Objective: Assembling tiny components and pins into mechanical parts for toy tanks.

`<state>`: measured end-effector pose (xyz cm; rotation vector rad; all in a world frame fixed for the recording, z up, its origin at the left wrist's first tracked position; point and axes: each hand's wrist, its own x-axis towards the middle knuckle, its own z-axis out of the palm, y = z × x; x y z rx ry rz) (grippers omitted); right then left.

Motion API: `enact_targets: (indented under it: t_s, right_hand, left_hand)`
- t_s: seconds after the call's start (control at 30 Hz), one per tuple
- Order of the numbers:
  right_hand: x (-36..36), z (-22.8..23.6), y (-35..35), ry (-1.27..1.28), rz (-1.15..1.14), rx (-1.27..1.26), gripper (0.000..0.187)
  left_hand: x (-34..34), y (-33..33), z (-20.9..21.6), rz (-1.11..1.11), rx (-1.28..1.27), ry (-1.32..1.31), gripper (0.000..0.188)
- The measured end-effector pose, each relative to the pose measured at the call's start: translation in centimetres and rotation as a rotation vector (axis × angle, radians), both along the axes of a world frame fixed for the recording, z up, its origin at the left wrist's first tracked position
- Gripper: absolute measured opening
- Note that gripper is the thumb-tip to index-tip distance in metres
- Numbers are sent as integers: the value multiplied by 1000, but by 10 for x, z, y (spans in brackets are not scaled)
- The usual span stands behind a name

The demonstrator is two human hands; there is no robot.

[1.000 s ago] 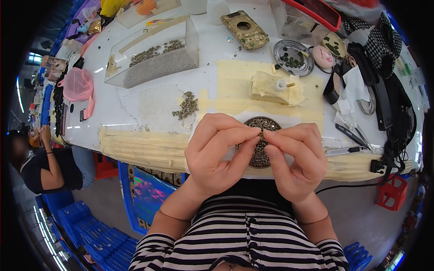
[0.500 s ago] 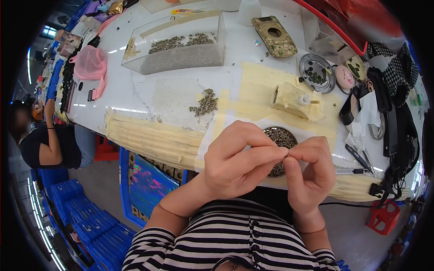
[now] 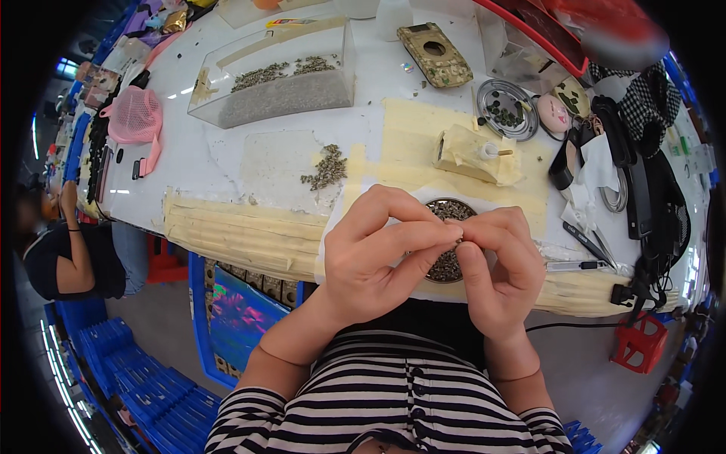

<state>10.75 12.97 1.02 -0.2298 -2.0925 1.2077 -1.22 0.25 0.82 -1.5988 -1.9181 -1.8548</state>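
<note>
My left hand (image 3: pixel 382 253) and my right hand (image 3: pixel 503 272) meet fingertip to fingertip at the table's near edge. Both are closed in a pinch, and whatever sits between the tips is too small to make out. Right beneath them is a round dish (image 3: pixel 474 206) full of tiny grey-brown parts (image 3: pixel 450 265), partly covered by my fingers. A loose heap of similar small parts (image 3: pixel 327 168) lies farther left on a clear sheet. Beyond my right hand stands a block wrapped in cream tape (image 3: pixel 476 155), with a small white piece on top.
A clear box (image 3: pixel 276 76) holding more small parts stands at the back. Behind to the right lies a camouflage toy tank hull (image 3: pixel 435 54). At right are a metal dish (image 3: pixel 508 110), tweezers (image 3: pixel 590 244) and a cutter knife (image 3: pixel 576 265). Another person (image 3: pixel 72 257) sits at far left.
The whole view has shifted slightly, so the table's things appear a little farther left and up. My hands keep the same pinch over the dish.
</note>
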Motion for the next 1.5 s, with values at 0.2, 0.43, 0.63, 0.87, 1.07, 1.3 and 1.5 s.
enact_targets:
  t_s: [0.2,0.43,0.63,0.87,1.07,1.3,1.5]
  right_hand:
    - [1,-2,-2,32,-39,-84,13]
    - [2,0,-2,69,-77,81,18]
    - [-1,-2,-3,20,-27,-1,17]
    - [1,-3,-2,57,-40,-88,15]
    - [4,-1,-2,83,-84,49,19]
    - [1,-2,-1,49,-33,22,20]
    - [0,-3,0,34,14,-85,15]
  left_hand:
    - [3,1,-3,69,-4,-8,26]
    - [3,0,0,88,-24,-27,20]
    - [2,0,-1,38,-2,-44,25]
    - [2,0,0,37,-30,-3,20]
    - [2,1,1,75,-37,-22,20]
    - [1,0,-1,36,-11,-52,25]
    - [1,-1,-2,11,-14,-23,26]
